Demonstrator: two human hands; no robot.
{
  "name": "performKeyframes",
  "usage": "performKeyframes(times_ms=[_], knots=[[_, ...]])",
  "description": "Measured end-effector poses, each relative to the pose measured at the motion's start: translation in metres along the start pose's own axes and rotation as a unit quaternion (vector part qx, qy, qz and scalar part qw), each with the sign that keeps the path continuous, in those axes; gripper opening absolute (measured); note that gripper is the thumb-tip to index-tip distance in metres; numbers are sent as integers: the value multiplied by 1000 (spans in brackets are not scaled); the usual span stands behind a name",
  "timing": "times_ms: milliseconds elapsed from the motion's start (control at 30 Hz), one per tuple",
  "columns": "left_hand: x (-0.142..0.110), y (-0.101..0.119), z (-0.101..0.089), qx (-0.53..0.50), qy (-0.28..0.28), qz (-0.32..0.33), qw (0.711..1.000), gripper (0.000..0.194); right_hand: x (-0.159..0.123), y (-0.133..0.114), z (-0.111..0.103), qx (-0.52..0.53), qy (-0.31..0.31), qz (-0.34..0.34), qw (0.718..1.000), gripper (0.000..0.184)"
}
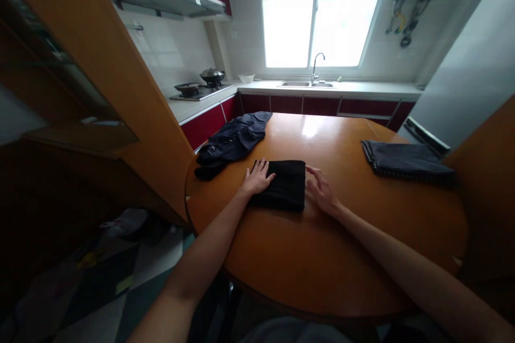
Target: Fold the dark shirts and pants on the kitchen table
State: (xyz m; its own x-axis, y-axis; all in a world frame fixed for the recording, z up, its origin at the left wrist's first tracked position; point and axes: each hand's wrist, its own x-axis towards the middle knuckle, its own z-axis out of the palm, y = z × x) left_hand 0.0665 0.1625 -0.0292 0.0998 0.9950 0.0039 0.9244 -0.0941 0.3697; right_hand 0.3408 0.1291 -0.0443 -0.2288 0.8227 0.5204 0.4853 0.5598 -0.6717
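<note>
In the head view, a folded black cloth point(287, 185) lies flat on the near middle of the wooden desk point(322, 262), between a rumpled dark garment point(237, 139) and a folded grey cloth point(406, 159); the left hand point(257, 178) rests on its left part, fingers spread, and the right hand point(321, 188), loosely curved and holding nothing, is at its right edge, though whether it touches I cannot tell. The fold could skew or slide on the glossy surface if the right hand pushed in unevenly, and its layers could ruck up if the left palm dragged sideways.
</note>
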Motion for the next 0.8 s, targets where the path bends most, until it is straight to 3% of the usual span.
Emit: performKeyframes(times_ms=[67, 167, 400, 800], knots=[[1, 0, 1, 1, 2, 2, 1000, 69, -25, -18, -7, -54, -63, -67, 994, 64], [1, 1, 1, 5, 8, 4, 1000, 67, -40, -38, -4, -131, -98, -98, 982, 81], [2, 2, 2, 11, 12, 3, 1000, 68, -25, -55, 35, -197, -76, -86, 974, 73], [3, 0, 4, 12, 20, 3, 1000, 67, -31, -61, 33, -238, -59, -76, 966, 67]])
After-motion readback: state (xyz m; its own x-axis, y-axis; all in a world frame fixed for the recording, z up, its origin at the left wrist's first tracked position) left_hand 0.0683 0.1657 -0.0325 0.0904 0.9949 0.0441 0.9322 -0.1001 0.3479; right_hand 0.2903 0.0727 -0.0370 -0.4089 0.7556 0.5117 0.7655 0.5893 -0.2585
